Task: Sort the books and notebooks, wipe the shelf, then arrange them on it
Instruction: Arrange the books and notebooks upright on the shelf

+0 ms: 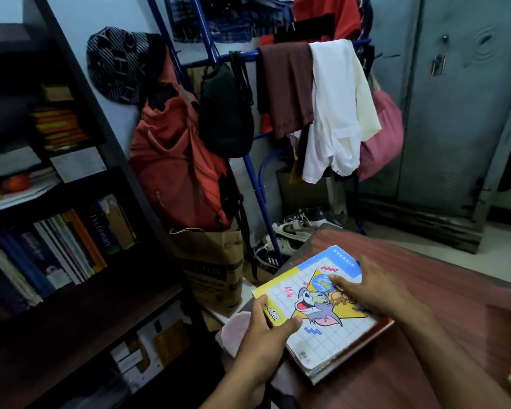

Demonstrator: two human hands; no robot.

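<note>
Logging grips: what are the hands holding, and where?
Left hand grips the cartoon notebook at its near-left edge; right hand rests on its cover.

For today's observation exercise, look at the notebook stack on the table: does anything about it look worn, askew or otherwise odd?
Yes. The cartoon exercise book on top has a frayed, dog-eared lower corner, and the stack beneath is uneven, edges not lined up. It sits skewed near the wooden table corner. The left hand grips its near edge; the right hand rests on the cover.
</note>
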